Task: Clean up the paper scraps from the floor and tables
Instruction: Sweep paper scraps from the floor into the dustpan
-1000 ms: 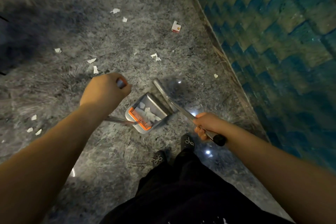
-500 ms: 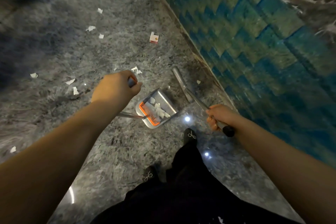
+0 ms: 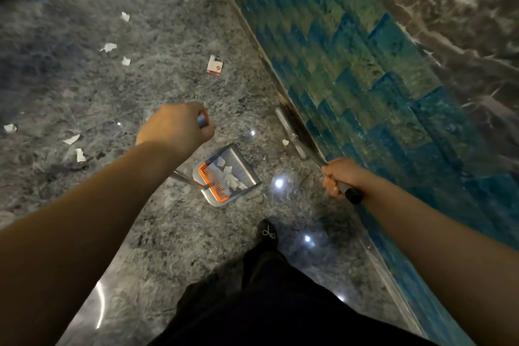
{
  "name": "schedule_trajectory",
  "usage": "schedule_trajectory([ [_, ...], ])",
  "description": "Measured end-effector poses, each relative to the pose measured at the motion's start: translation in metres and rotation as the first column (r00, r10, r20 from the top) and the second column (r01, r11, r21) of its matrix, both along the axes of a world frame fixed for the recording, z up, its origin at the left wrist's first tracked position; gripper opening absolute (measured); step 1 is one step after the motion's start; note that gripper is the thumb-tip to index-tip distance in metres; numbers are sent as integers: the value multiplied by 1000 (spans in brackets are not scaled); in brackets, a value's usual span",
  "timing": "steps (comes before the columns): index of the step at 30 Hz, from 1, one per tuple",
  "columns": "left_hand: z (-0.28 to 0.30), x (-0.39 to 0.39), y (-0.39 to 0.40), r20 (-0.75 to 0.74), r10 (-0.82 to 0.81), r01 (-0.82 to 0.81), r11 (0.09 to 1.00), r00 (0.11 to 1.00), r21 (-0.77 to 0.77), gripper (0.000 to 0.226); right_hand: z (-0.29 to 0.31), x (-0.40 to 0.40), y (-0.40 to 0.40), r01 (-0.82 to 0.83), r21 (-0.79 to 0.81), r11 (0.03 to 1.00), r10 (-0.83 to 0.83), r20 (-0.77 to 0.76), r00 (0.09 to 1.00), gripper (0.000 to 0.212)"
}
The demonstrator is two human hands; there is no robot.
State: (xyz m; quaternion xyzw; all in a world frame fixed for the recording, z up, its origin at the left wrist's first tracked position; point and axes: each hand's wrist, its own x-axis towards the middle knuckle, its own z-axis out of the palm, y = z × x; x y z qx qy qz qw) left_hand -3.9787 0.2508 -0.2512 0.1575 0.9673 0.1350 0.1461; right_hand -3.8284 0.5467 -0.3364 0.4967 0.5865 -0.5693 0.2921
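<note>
My left hand (image 3: 175, 128) grips the top of the long handle of a grey dustpan (image 3: 238, 161), which sits on the floor with an orange comb edge and several white paper scraps inside. My right hand (image 3: 339, 177) grips the black-tipped handle of a broom, whose grey head (image 3: 289, 132) lies against the base of the teal wall. One small scrap (image 3: 285, 142) lies just left of the broom head. More white scraps (image 3: 108, 47) are scattered on the grey marble floor at the left and far ahead.
A red and white card packet (image 3: 214, 65) lies on the floor ahead. The teal tiled wall (image 3: 365, 70) runs along the right. My black shoe (image 3: 267, 233) and dark trousers are below the dustpan. Dark furniture shadow fills the top left corner.
I have stepped forward and toward the wall. The broom head has swung right to the wall base, beside the small scrap. The dustpan moved along with my left hand.
</note>
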Motion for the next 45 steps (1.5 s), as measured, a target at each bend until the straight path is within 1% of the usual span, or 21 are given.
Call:
schedule_trajectory([
  [3,-2,-13,4,-23,35,-36,999,999,-16,19,-8,-14,15,-28,18,999,28,35,999,21],
  [7,-7,-18,0,-32,5,-5,1000,999,0,18,-19,-29,21,-59,29,998,57,72,996,15],
  [10,-9,-19,-1,-52,11,-12,1000,999,-17,18,-27,-35,17,-148,19,989,145,99,984,19],
  [14,-10,-18,2,-60,21,-22,1000,998,-14,18,-31,-32,0,-286,-37,958,288,116,951,20],
  [18,-9,-14,-1,-75,22,-22,1000,997,2,19,-26,-22,-32,-312,-99,945,323,116,939,14],
  [20,-9,-13,-7,-68,29,-28,1000,997,13,18,-20,-19,-45,-311,-159,937,330,104,938,11],
  [23,-6,-16,-23,-47,48,-46,998,998,39,19,-8,-18,-62,-222,-279,934,260,104,960,9],
  [24,-5,-17,-32,-42,77,-75,996,996,50,20,-3,-20,-70,-199,-293,935,240,109,965,10],
  [26,-2,-16,-53,-27,154,-152,985,988,76,21,7,-23,-88,-204,-281,938,240,99,966,11],
  [29,3,-14,-92,-9,239,-236,963,971,133,18,23,-33,-116,-200,-258,945,219,46,975,13],
  [32,13,-14,-138,-13,329,-321,929,944,185,16,35,-50,-144,-187,-227,956,196,16,980,16],
  [34,21,-16,-167,-27,375,-363,911,927,194,16,40,-64,-163,-180,-195,964,183,-4,983,19],
  [39,34,-25,-229,-56,455,-433,874,889,221,16,46,-104,-212,-159,-138,978,154,-50,987,23],
  [42,34,-33,-260,-85,485,-459,862,871,217,16,46,-127,-236,-186,-99,978,179,-76,981,24],
  [45,29,-44,-283,-111,510,-483,853,853,200,15,46,-149,-253,-210,-104,972,201,-94,975,24],
])
